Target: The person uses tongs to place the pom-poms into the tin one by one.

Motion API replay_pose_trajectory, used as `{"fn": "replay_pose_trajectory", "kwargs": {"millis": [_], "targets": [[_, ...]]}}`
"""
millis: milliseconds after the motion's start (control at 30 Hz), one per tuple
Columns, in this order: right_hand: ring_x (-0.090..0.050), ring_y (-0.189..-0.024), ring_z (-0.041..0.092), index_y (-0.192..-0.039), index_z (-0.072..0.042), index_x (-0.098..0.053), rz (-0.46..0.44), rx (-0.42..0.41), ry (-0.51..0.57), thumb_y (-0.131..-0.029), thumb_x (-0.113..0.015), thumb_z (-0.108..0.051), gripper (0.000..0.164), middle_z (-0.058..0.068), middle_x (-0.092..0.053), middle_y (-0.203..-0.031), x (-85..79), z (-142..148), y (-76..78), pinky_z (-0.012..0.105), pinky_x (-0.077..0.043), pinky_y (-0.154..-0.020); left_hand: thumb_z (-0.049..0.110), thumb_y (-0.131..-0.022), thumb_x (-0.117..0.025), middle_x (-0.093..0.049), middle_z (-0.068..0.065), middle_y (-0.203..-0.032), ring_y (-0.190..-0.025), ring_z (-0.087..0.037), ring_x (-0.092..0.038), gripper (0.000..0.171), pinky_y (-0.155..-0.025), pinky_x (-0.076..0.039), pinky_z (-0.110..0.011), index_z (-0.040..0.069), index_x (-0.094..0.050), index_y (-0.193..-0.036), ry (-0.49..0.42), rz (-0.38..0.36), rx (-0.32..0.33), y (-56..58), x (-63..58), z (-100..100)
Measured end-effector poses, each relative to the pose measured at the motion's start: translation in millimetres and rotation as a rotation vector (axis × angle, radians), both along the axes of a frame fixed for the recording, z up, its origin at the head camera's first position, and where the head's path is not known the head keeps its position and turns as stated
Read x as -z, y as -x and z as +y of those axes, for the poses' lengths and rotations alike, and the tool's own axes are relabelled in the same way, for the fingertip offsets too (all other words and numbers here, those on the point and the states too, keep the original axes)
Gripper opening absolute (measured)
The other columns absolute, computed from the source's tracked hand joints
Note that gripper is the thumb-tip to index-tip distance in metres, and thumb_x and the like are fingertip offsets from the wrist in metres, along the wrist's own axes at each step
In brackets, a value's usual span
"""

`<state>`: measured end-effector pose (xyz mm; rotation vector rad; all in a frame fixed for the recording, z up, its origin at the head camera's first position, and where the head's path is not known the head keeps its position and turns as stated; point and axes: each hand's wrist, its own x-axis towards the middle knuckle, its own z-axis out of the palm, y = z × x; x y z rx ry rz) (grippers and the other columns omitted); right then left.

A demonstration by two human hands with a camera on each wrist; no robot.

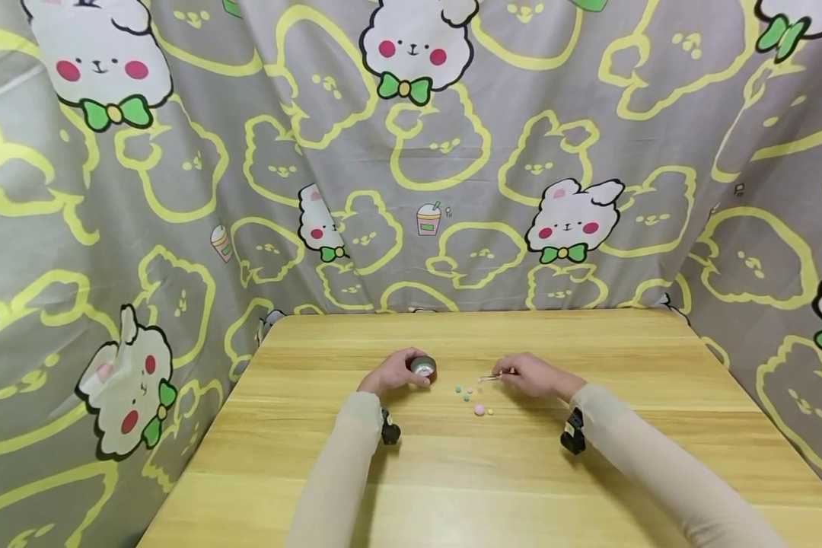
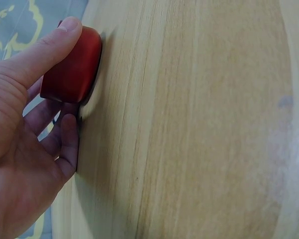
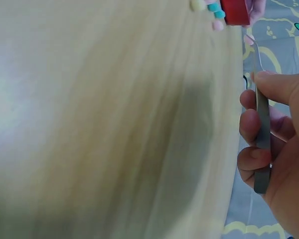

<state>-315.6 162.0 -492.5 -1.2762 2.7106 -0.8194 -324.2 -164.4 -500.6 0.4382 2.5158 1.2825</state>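
Observation:
My left hand grips a small round container at the table's middle. Its side is red in the left wrist view, with the thumb laid along it, and the head view shows a silvery inside. To the right, my right hand pinches metal tweezers between thumb and fingers. A tiny pink ball sits at the tweezers' tips, above the table. Between the hands lie several small balls: teal ones, a pink one, a larger pink one and a yellow one.
The wooden table stretches toward me and to both sides of the arms. Behind and beside it hangs a grey curtain with a cartoon pattern. Black wrist cameras are strapped to both forearms.

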Motion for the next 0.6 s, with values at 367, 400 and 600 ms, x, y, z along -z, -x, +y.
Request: {"fn": "replay_pose_trajectory", "kwargs": {"millis": [367,400,600], "targets": [[-0.057,-0.08,0.012,-0.103,-0.006,-0.068,0.004,-0.027,0.007,-0.093,-0.057,-0.006,0.015,0.002,-0.067,-0.095,-13.5,-22,12.6,0.031,-0.046,-0.069,0.011,-0.076,-0.08,-0.06,-0.005,-0.113,-0.107,-0.021,-0.053,0.051,-0.096,-0.04,-0.038,0.007,-0.057,-0.122,-0.014,-0.002,0.004,2.3,1.7,-2],[-0.057,-0.08,0.012,-0.103,-0.006,-0.068,0.01,-0.031,0.009,-0.093,-0.057,-0.006,0.015,0.003,-0.067,-0.095,-14.3,-24,14.2,0.032,-0.046,-0.069,0.011,-0.076,-0.08,-0.06,-0.005,-0.113,-0.107,-0.021,-0.053,0.051,-0.096,-0.04,-0.038,0.007,-0.057,-0.122,-0.014,-0.001,0.005,2.6,1.8,-2],[-0.059,-0.084,0.013,-0.103,-0.009,-0.069,-0.038,-0.017,-0.012,-0.094,-0.057,-0.008,0.015,0.002,-0.067,-0.099,-20.6,-39,21.0,0.032,-0.047,-0.07,0.012,-0.077,-0.079,-0.06,-0.005,-0.114,-0.108,-0.022,-0.053,0.051,-0.096,-0.04,-0.038,0.007,-0.056,-0.123,0.001,-0.002,0.004,1.9,0.7,-1]]}}
